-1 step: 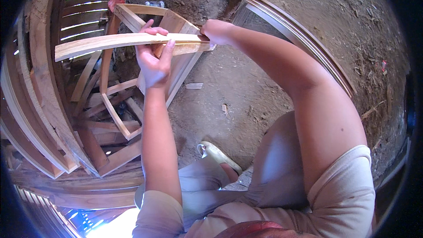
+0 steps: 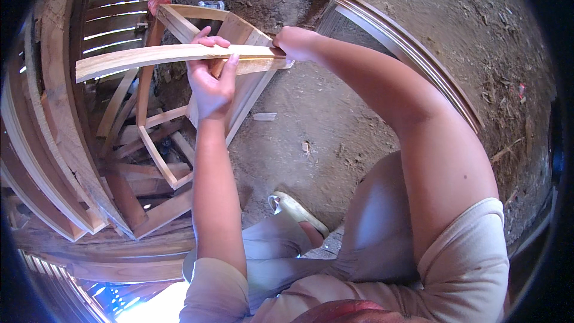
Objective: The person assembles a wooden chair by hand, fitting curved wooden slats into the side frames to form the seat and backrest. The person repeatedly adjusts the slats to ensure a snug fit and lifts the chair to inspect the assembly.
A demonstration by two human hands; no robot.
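A long pale wooden slat (image 2: 137, 59) lies crosswise in front of me. My left hand (image 2: 213, 84) grips it near the middle, thumb on the near side and fingers over the far edge. Closed at the slat's right end is my right hand (image 2: 297, 43); its fingertips are mostly hidden. Directly under the slat runs a shorter wooden piece (image 2: 257, 65), its right end close to my right hand. Both are above a wooden frame (image 2: 244, 29) with a broad board side, standing on the ground.
Long planks (image 2: 60, 113) lean at the left beside a slatted wall (image 2: 113, 12). Offcuts and a small angled wooden frame (image 2: 156, 152) lie below them. A stack of thin boards (image 2: 412, 57) rests on the dirt floor (image 2: 311, 125) at the right. A red object (image 2: 158, 0) sits at the frame's far corner.
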